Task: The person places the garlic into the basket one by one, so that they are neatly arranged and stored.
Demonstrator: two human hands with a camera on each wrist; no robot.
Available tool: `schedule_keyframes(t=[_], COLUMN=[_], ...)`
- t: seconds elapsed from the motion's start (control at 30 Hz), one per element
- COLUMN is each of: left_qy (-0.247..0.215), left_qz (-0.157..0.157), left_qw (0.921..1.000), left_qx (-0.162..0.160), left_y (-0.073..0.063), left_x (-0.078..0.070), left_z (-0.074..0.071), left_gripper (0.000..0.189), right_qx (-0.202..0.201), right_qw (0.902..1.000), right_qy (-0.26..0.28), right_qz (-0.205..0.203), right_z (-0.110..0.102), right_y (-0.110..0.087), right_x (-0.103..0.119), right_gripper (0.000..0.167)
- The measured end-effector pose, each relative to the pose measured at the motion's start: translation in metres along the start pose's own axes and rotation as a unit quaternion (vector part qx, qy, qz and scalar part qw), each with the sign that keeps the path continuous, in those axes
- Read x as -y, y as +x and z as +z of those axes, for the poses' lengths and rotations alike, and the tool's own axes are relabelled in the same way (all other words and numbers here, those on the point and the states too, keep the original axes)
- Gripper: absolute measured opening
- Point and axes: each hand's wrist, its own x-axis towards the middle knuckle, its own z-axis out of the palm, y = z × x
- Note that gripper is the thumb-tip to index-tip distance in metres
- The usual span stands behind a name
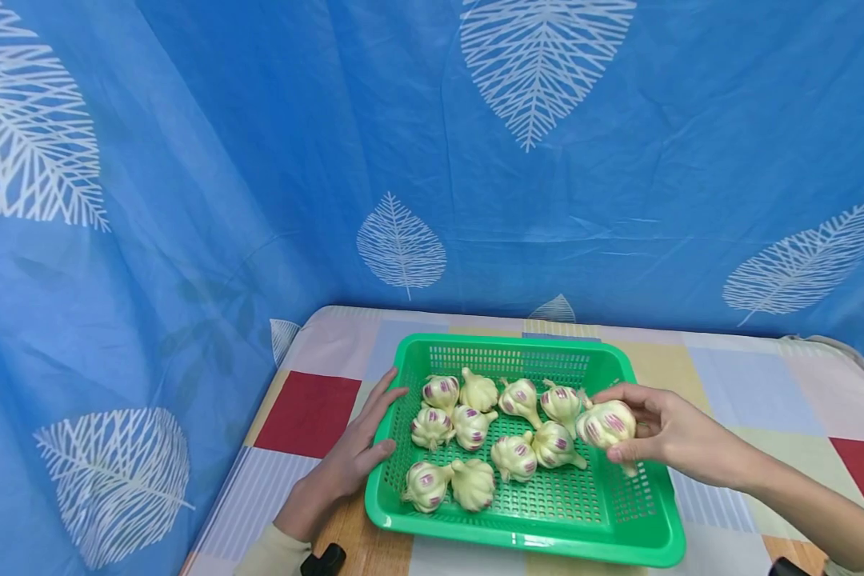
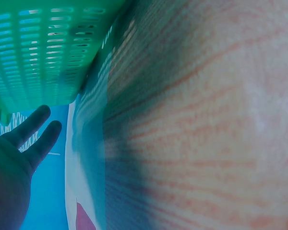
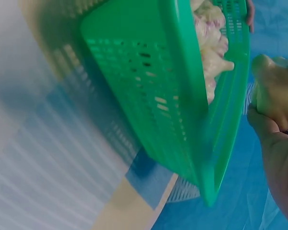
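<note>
A green plastic basket (image 1: 583,544) with slotted walls holds several white garlic bulbs (image 1: 473,485) streaked with purple. Over its right end, my right hand (image 1: 680,438) grips one garlic bulb (image 1: 606,424) between thumb and fingers, raised above the basket floor. The right wrist view shows that held bulb (image 3: 271,88) beyond the basket's rim. My left hand (image 1: 353,454) is at the basket's left side, its fingers extended along the rim. In the left wrist view, two fingers of the left hand (image 2: 14,172) show below the slotted wall; the rest is partly cut off.
Under the basket lies a patchwork tablecloth (image 1: 310,416) of checks and stripes. A blue curtain (image 1: 317,200) with white leaf prints hangs behind and to the left of the table. A dark wrist strap piece (image 1: 324,559) shows near the left sleeve.
</note>
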Motion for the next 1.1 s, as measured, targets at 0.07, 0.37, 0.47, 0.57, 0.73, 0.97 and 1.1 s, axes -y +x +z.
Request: schedule_keyframes(t=[0.07, 0.37, 0.47, 0.57, 0.73, 0.97, 1.1], left_qy=[0.001, 0.001, 0.001, 0.001, 0.005, 0.008, 0.009], left_qz=[0.000, -0.001, 0.001, 0.000, -0.003, -0.001, 0.000], left_qw=[1.0000, 1.0000, 1.0000, 1.0000, 1.0000, 1.0000, 1.0000], left_qx=[0.000, 0.004, 0.005, 0.004, 0.004, 0.004, 0.002], left_y=[0.000, 0.000, 0.000, -0.001, -0.003, -0.002, -0.002], left_x=[0.000, 0.000, 0.000, 0.001, 0.003, 0.004, 0.004], left_z=[0.000, 0.000, 0.000, 0.000, 0.001, 0.000, 0.000], left_gripper=[0.069, 0.069, 0.069, 0.068, 0.068, 0.068, 0.068], right_qx=[0.014, 0.078, 0.108, 0.132, 0.163, 0.171, 0.177], right_qw=[0.9999, 0.9965, 0.9935, 0.9890, 0.9784, 0.9599, 0.9520], right_qy=[0.004, -0.008, -0.022, -0.062, -0.126, -0.222, -0.249], right_qz=[0.004, 0.027, 0.027, 0.023, 0.021, 0.000, -0.020], right_z=[0.004, 0.022, 0.030, 0.039, 0.053, 0.067, 0.069], right_y=[0.003, 0.015, 0.019, 0.025, 0.030, 0.033, 0.035], right_x=[0.001, -0.003, -0.008, -0.015, -0.028, -0.039, -0.042], right_gripper=[0.060, 0.056, 0.052, 0.049, 0.047, 0.051, 0.055])
